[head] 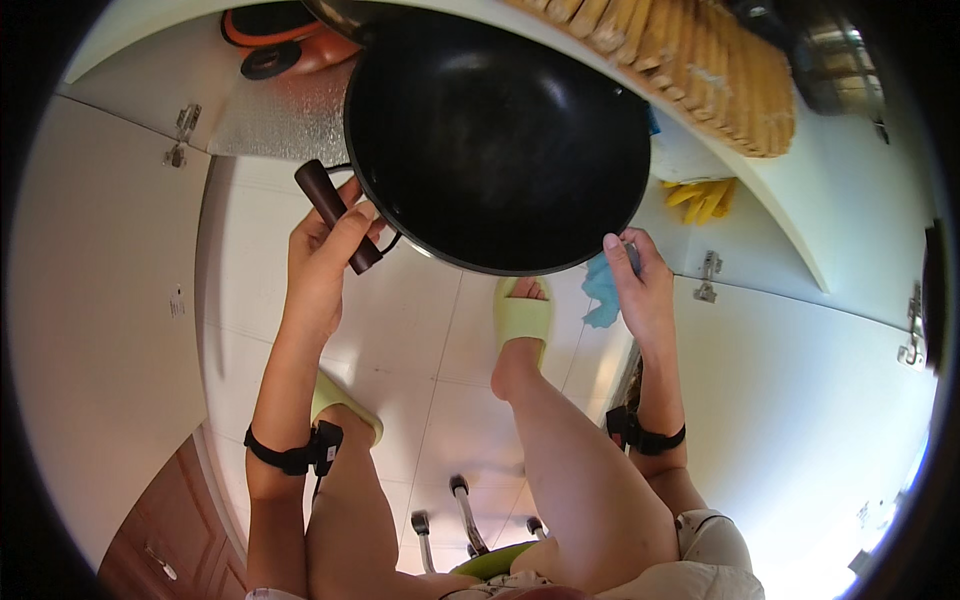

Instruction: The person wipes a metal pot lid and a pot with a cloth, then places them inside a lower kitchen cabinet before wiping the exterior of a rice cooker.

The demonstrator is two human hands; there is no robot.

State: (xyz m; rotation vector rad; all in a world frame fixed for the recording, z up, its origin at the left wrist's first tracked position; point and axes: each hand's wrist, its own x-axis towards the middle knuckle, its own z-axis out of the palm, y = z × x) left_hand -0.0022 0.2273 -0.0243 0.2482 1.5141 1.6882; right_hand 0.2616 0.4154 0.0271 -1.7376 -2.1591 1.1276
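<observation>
A large black wok is held tilted in front of the cabinet, its dark inside facing me. My left hand grips the wok near its brown side handle, thumb over the handle and fingers behind it. At the lower right rim, my right hand pinches the edge with the thumb in front. A blue-green cloth hangs from under that right hand. The far part of the wok reaches under the white shelf edge and covers what lies behind.
White cabinet doors stand open at left and right. Orange-and-black cookware sits inside on silver foil lining. Yellow gloves lie at right. A bamboo mat rests above. My slippers are on the tiled floor.
</observation>
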